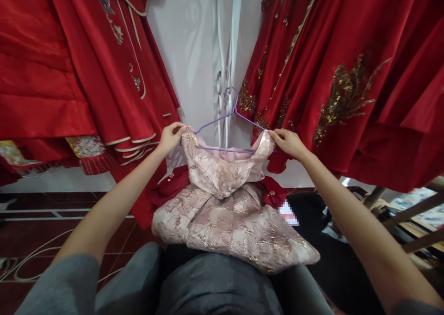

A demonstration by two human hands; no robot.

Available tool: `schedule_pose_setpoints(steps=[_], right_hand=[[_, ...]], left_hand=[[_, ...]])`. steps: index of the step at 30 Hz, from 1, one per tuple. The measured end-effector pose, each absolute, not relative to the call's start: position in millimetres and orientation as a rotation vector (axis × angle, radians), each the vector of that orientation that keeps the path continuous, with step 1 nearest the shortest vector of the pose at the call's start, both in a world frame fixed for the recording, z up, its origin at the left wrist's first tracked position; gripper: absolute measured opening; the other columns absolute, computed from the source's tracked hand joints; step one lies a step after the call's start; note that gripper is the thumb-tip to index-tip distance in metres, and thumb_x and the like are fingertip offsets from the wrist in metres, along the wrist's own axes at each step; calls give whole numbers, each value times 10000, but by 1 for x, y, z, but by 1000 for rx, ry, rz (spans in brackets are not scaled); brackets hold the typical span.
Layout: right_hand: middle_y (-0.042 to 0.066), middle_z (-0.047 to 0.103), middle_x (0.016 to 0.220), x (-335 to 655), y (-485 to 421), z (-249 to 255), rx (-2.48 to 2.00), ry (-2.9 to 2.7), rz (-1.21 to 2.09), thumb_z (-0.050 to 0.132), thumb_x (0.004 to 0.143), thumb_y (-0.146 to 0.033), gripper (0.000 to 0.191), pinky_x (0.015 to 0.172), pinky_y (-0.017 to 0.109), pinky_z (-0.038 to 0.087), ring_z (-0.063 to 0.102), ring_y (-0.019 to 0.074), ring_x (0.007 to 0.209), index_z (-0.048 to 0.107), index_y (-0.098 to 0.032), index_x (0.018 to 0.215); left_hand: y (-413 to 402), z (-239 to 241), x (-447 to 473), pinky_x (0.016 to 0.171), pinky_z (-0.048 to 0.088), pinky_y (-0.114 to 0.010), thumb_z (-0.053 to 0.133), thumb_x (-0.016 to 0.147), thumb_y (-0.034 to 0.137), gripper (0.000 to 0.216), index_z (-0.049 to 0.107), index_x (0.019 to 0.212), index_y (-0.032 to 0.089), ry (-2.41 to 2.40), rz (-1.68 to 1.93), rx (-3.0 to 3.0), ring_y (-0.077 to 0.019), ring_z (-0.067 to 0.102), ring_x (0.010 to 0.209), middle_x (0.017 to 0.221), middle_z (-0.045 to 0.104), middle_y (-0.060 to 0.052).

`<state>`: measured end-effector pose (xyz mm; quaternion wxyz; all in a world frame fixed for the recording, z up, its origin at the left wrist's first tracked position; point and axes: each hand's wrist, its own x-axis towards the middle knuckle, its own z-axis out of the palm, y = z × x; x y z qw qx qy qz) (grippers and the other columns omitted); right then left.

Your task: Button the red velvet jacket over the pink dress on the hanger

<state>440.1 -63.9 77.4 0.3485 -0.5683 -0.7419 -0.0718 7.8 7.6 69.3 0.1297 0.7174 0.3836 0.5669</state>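
Now my left hand fingers pinched shut on one dress shoulder, right hand fingers pinched on the other, purple hanger between, skirt on my lap

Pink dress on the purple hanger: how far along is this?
Done: the purple hanger already sits inside the neckline of the pink dress. In hand: the left hand and right hand each pinch a shoulder over a hanger end. Left: the skirt lies on the lap, not hung among the red garments.
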Motion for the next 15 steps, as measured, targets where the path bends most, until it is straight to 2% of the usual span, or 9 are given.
schedule_pose_setpoints(steps=[4,8,10,12,15], right_hand=[[46,716,848,443,-62,74,-1519,-1912,-102,449,901,-488,376,751,317,458,653,244,818,700,-209,908],[84,703,1077,436,-59,69,-1454,-1909,-90,543,854,-450,402,866,363,470,647,268,972,640,-208,1160],[89,691,1098,432,-58,66,-1371,-1869,-75,522,865,-447,380,886,365,466,635,258,991,629,-205,1138],[85,702,1019,429,-56,63,-1356,-1806,-36,486,881,-456,336,857,361,472,639,247,935,634,-202,1043],[72,702,933,425,-50,56,-1387,-1748,37,485,874,-469,306,807,348,472,637,236,865,611,-206,964]], left_hand=[[16,79,29,782,467,-286,544,810,467,363,669,896,137,1190,1421,2329,-191,627,820,901,706,-81],[15,77,35,709,451,-285,419,874,515,426,656,886,161,1307,1009,2582,-194,613,736,822,692,-63],[12,78,32,709,447,-288,404,881,540,437,642,899,175,1381,854,2703,-203,616,732,797,680,-60],[9,79,24,735,455,-296,414,881,544,421,624,956,186,1468,793,2726,-215,634,767,816,682,-63],[6,75,1,764,477,-305,325,930,454,395,568,1092,188,1531,953,2578,-199,657,784,905,689,-68]])
